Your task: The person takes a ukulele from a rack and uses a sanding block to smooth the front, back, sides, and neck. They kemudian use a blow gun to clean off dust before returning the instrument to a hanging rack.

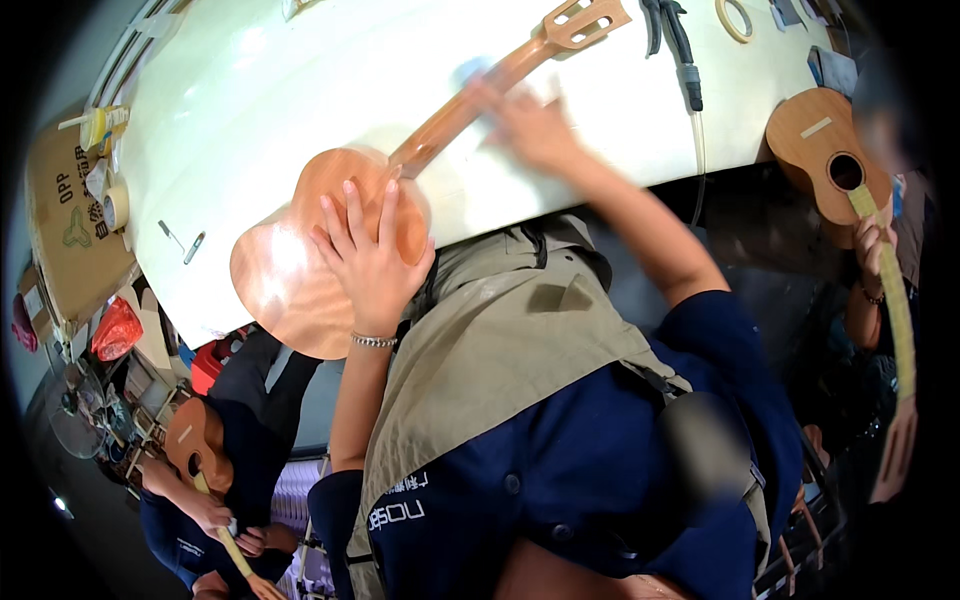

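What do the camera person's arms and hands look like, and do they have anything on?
The sleeves are short and dark blue, leaving the forearms bare. The left grip is a hand with no glove, and a silvery chain bracelet circles its wrist. The right grip is blurred but looks gloveless too; no bracelet shows there.

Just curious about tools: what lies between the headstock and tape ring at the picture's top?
In the head view, a black tool with pale hose lies between headstock and tape ring.
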Tool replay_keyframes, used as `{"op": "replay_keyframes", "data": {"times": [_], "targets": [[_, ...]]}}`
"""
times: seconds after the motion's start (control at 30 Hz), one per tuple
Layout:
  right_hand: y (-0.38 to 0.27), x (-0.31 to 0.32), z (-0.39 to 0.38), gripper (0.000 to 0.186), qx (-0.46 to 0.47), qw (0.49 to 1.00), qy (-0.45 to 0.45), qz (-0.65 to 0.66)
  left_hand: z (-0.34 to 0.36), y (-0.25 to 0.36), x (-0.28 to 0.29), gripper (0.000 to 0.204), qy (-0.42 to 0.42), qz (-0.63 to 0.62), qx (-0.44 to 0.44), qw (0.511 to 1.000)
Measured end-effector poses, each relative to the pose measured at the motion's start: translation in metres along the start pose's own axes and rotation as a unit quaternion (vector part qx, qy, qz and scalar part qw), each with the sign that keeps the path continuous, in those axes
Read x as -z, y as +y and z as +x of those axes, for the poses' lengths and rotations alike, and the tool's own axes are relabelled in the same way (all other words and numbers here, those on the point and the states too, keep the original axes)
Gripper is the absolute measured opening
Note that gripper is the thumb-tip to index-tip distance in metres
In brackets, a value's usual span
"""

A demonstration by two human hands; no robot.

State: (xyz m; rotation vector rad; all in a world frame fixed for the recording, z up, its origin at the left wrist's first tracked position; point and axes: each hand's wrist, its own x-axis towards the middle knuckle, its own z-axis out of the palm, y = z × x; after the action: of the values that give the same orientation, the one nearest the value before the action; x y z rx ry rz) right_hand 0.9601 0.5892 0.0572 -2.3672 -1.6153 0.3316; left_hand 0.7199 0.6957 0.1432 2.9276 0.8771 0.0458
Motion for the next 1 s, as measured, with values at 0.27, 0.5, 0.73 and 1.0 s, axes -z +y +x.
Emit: {"op": "replay_keyframes", "data": {"times": [0.27,0.5,0.73,1.0], "targets": [[-0.073,-0.026,0.003,0.065,0.067,0.988,0.067,0.124,-0.005,-0.001,-0.007,0.077,0.013,0.011,0.002,1.0],[0.056,0.001,0.017,0.059,-0.059,0.979,0.143,-0.13,0.037,-0.046,0.009,0.065,-0.014,-0.134,-0.043,0.99],[0.053,0.002,0.023,0.07,-0.059,0.984,0.153,-0.076,0.143,-0.141,-0.003,0.077,-0.511,-0.356,0.202,0.756],[0.006,-0.008,0.036,0.064,-0.07,0.98,0.178,0.055,0.133,-0.078,0.092,0.073,-0.273,-0.206,0.118,0.932]]}}
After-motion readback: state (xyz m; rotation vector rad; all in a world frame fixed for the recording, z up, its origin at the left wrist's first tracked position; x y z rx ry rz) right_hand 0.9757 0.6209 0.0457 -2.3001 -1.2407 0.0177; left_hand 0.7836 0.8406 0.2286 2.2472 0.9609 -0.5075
